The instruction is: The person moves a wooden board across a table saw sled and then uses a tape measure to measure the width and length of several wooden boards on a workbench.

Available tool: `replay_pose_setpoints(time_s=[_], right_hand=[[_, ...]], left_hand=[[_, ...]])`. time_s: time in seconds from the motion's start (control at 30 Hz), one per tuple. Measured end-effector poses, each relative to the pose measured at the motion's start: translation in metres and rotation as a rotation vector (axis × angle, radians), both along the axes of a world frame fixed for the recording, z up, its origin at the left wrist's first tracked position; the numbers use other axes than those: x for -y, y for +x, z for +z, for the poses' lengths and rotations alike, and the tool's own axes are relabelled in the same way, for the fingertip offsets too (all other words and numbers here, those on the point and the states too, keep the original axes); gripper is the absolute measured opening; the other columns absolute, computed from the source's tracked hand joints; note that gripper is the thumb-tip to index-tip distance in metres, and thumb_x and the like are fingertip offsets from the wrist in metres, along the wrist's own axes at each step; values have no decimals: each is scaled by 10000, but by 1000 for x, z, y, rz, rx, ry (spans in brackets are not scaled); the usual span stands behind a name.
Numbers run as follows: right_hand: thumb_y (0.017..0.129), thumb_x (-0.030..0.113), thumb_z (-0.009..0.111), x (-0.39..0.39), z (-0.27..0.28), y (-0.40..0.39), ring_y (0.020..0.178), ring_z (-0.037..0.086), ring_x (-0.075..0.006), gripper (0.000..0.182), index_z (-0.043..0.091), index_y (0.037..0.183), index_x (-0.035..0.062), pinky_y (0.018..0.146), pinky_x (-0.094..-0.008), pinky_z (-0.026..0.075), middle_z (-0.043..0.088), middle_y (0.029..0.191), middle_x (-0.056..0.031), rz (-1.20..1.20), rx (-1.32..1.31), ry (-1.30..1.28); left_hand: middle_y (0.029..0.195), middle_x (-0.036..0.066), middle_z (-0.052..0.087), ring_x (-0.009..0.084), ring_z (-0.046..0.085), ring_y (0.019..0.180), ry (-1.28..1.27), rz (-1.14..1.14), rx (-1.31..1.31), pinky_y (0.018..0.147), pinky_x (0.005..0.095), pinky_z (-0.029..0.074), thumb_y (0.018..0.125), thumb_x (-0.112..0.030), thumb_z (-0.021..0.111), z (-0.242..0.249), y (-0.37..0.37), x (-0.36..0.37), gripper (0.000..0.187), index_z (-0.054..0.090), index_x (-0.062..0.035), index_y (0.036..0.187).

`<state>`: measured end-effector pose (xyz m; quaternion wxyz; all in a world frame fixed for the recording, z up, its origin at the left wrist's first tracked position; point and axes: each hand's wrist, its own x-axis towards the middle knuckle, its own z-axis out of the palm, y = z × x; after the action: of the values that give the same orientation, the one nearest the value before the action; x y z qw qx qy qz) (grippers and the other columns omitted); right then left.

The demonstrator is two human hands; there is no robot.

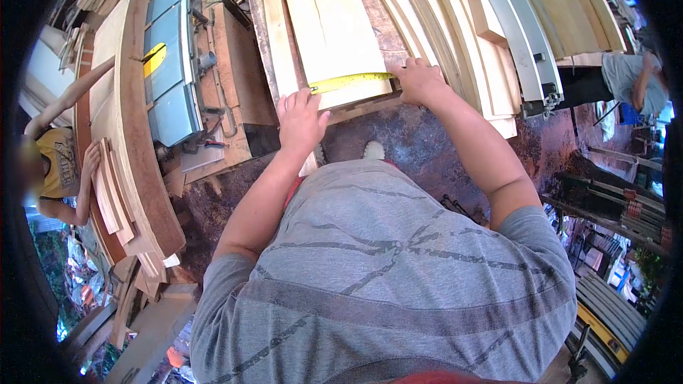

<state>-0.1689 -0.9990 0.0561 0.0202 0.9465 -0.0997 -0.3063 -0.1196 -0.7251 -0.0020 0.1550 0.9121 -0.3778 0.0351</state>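
Note:
The yellow blade of a tape measure (348, 82) stretches across the near end of a wide pale wooden board (338, 21). My right hand (421, 82) is closed at the blade's right end, by the board's right edge; the tape's case is mostly hidden under the fingers. My left hand (300, 121) lies at the board's near left corner, just below the blade's hooked end. Its fingers are stretched out and slightly apart. A long dark crack runs along the board's grain.
Long planks (455, 35) lie to the right, beside a grey metal rail (516, 21). On the left stands a blue-grey machine table (171, 57) with a yellow guard (154, 60). A person in a yellow top (58, 163) works at the far left; another person (637, 82) is at right.

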Motion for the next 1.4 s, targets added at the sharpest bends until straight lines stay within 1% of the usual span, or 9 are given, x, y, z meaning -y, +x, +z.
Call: replay_pose_setpoints(time_s=[0.03,0.07,0.13,0.17,0.47,0.7,0.83,1.17,1.4], right_hand=[[823,266,736,0,0,0,1324,470,-291,756,390,1494,294,1002,-536,454,515,1385,-120,0,-1,1],[824,269,737,0,-1,0,1326,469,-290,756,389,1495,294,1006,-536,452,514,1387,-120,-3,-2,-2],[825,273,738,0,-1,0,1327,467,-290,756,389,1496,294,1010,-537,449,513,1389,-121,-5,-5,-4],[827,275,739,1,-1,0,1328,466,-290,755,390,1496,293,1014,-536,446,511,1392,-120,0,-2,-9],[826,273,744,2,2,1,1325,473,-272,730,420,1480,287,1023,-524,440,513,1400,-119,4,6,10],[820,277,739,7,-2,-1,1313,482,-278,678,464,1440,271,994,-537,450,529,1371,-111,27,20,30],[817,285,743,8,-4,-1,1309,485,-273,666,476,1426,263,987,-539,453,530,1361,-112,32,17,26],[825,297,740,8,-1,-1,1318,480,-270,697,444,1456,272,999,-533,448,523,1378,-117,36,11,48],[829,298,744,8,-5,-1,1323,478,-273,737,408,1485,288,1004,-535,445,523,1389,-114,35,14,29]], left_hand=[[1227,130,567,306,509,1206,-10,-1,11,1098,495,328,811,-255,746,6,-3,4,436,644,-69,1192],[1227,130,567,306,509,1206,-9,-1,10,1098,495,328,811,-255,746,5,-5,8,436,644,-69,1192],[1270,142,527,321,475,1228,-41,-117,2,1105,511,311,793,-270,749,1,-8,16,520,605,-54,1244],[1319,163,526,335,482,1241,13,-124,-54,1103,515,328,806,-270,745,3,-11,19,534,595,-49,1269],[1401,186,481,344,445,1310,71,-201,-113,1125,519,304,816,-269,737,-4,-22,31,586,544,-64,1330],[1357,172,508,334,457,1281,39,-255,-89,1098,526,321,803,-280,740,-4,-26,60,579,555,-52,1303],[1339,169,517,336,479,1243,98,-236,-87,1076,532,342,794,-279,748,0,-28,67,556,567,-52,1268],[1345,116,524,322,506,1168,150,-227,-63,932,485,424,789,-288,756,6,-30,74,509,583,-54,1206],[1364,117,520,332,515,1159,211,-236,-101,920,482,430,797,-300,751,16,-28,78,509,583,-53,1210]])
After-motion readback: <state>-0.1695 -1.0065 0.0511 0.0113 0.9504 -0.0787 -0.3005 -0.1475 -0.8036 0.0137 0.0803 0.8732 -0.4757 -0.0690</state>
